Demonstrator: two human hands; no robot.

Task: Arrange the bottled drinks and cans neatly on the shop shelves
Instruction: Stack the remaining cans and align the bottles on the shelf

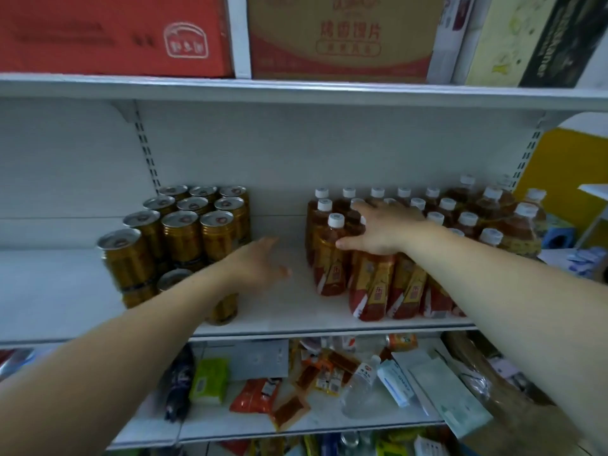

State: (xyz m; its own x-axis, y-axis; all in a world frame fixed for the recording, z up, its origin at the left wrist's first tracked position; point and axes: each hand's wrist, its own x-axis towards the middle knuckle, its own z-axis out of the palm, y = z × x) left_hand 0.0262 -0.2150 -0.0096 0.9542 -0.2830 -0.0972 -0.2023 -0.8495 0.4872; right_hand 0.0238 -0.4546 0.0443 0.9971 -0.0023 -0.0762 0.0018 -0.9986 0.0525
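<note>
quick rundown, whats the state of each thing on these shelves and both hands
gold cans: upright, grouped at the left of the middle shelf
tea bottles: upright, capped, packed at the right
left hand: open, empty, over the bare gap between cans and bottles
right hand: fingers spread on the front bottles' shoulders
clear water bottle: lying on its side on the lower shelf
snack packets: lying scattered
cardboard boxes: closed, on the top shelf
</note>
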